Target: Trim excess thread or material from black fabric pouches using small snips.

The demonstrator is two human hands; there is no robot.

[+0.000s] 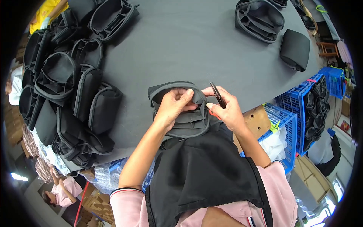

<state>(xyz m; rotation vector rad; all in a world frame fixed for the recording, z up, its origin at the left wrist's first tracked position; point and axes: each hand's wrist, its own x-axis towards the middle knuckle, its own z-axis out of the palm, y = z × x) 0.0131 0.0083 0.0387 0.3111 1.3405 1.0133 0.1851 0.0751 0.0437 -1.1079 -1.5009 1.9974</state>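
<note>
An open black pouch (187, 130) with inner pockets rests at the near table edge in front of me. My left hand (174, 105) reaches into its opening, thumb and fingers closed on the pouch's fabric. My right hand (228, 109) is at the pouch's right rim. Its fingers are wrapped round a small pair of scissors (216, 92) with dark blades pointing up and away and a bit of red at the handle. The right fingertips touch the pouch's edge. What exactly the left fingertips pinch is partly hidden.
Many similar black pouches (60, 72) are heaped along the table's left side. More pouches (261, 19) sit at the far right of the grey table (170, 45). Blue crates (298, 113) and a cardboard box (257, 121) stand at the right. Other people are at the left edge.
</note>
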